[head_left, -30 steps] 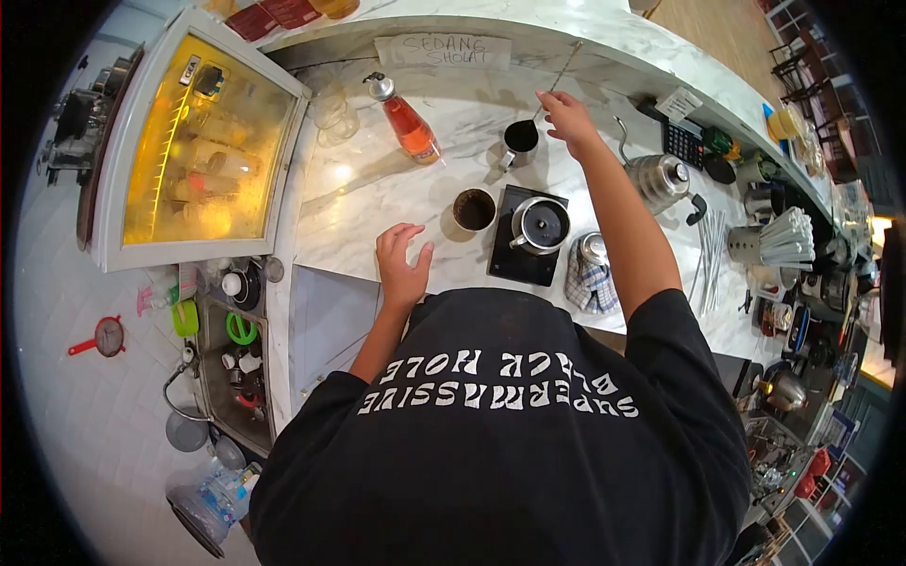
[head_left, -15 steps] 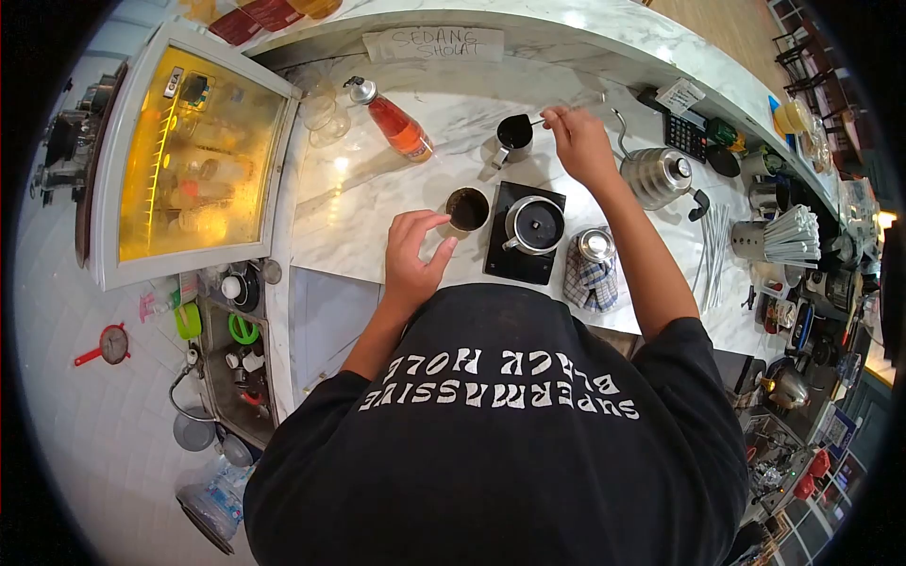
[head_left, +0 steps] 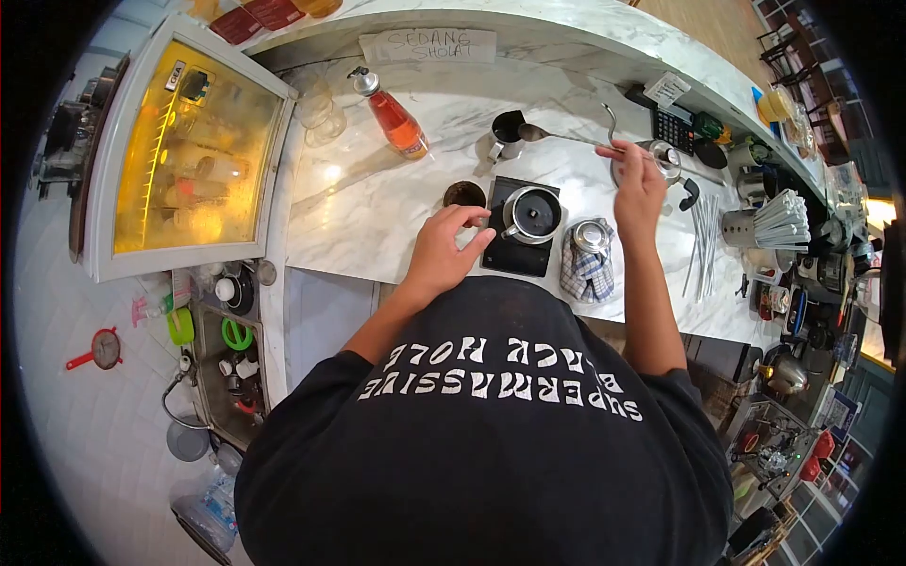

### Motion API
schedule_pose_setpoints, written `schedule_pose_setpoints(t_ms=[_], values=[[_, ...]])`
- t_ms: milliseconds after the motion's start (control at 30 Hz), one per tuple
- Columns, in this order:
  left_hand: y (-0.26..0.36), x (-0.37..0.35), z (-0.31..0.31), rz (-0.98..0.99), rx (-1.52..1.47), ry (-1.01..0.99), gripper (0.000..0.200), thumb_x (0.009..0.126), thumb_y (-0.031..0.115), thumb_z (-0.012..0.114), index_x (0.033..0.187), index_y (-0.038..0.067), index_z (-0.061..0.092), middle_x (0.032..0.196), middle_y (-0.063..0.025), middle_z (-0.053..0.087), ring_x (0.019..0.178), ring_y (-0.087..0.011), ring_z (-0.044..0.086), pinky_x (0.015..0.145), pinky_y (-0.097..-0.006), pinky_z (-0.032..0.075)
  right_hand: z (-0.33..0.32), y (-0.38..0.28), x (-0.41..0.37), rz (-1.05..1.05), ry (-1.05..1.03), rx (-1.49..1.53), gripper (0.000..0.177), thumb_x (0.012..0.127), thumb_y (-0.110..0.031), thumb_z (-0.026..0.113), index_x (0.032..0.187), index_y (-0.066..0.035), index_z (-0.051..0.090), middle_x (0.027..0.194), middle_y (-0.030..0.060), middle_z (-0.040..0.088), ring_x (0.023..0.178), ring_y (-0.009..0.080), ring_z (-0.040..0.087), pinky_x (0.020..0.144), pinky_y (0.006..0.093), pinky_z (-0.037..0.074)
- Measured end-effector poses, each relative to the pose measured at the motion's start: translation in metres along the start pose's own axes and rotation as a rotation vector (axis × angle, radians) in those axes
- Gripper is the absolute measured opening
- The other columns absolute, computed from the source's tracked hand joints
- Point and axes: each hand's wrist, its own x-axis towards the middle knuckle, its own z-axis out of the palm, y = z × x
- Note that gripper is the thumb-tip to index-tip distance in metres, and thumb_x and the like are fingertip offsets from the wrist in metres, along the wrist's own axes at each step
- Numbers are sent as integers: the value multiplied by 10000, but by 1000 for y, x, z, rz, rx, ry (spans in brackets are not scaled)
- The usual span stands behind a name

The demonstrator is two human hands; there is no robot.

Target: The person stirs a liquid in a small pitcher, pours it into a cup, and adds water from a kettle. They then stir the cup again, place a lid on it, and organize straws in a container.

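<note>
The right hand (head_left: 640, 196) pinches the long spoon (head_left: 533, 133), which points left with its bowl just beside the pitcher (head_left: 510, 148), while the left hand (head_left: 441, 253), fingers parted, is nearer the cup (head_left: 463, 194)

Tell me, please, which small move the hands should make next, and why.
I would probably bring the spoon over toward the cup: the right hand holds it with its bowl outside the pitcher, and the left hand is right by the cup.

head view looks down at the counter (head_left: 363, 212).
</note>
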Motion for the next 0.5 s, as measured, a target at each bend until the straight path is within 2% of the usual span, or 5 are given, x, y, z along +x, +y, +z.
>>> schedule_pose_setpoints(t_ms=[133,267,333,367,500], values=[[5,3,3,-38,-27,-48,294,922,173,776,1168,23,716,1012,-125,718,944,-237,694,870,-353,541,-35,-20,-37,142,84,175,390,1146,-254,423,1142,26,694,1066,137,790,1052,167,707,974,322,473],[4,5,9,-44,-16,-103,294,927,184,776,1164,20,717,1004,-128,719,932,-230,700,862,-351,548,-57,-29,-69,41,30,164,366,1150,-204,405,1136,20,693,1061,126,767,1046,176,711,997,344,480],[0,6,15,-17,-37,-74,284,915,213,785,1124,31,723,963,-110,707,901,-242,695,798,-363,545,-59,-36,-81,-10,-35,135,356,1150,-178,401,1138,24,693,1052,123,754,1035,179,712,1004,344,481],[-1,5,18,-5,-48,-61,281,909,228,790,1104,37,726,943,-101,701,886,-247,693,767,-369,543,-59,-33,-85,-32,-71,131,346,1150,-163,409,1134,28,697,1020,119,750,1018,183,710,992,341,489],[1,2,25,-18,-33,-54,279,909,214,792,1100,21,727,952,-109,710,894,-241,701,790,-363,549,-53,-31,-93,-31,-99,-32,349,1142,-189,446,1119,42,707,986,128,758,972,183,704,934,320,506]])
